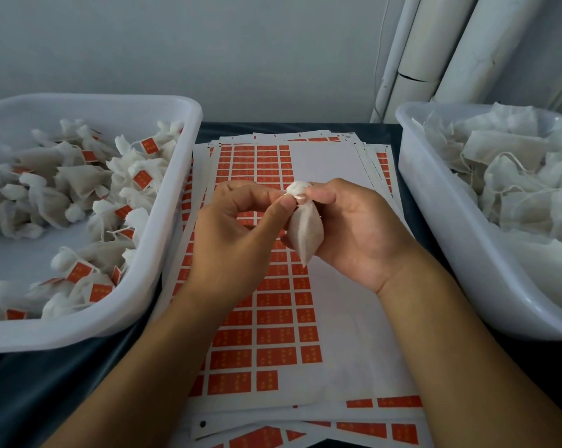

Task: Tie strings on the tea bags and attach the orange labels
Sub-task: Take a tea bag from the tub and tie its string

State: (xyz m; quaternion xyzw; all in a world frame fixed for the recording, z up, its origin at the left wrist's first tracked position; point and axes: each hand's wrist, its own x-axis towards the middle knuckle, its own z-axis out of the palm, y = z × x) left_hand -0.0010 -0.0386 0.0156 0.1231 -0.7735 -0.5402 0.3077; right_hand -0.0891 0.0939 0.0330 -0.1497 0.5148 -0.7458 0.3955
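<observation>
Hands — left (pixel 241 221) and right (pixel 347 227) — pinch one tea bag (pixel 305 231); label sheet (pixel 273 305) print unreadable.

Both hands pinching tea bag (pixel 305 232) neck, label sheets (pixel 273 318) beneath

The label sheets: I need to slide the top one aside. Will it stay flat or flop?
The top sheet looks like thin paper, so it probably bends if lifted. It lies on a loose, fanned stack, so pushing may shift the sheets underneath too.
</observation>
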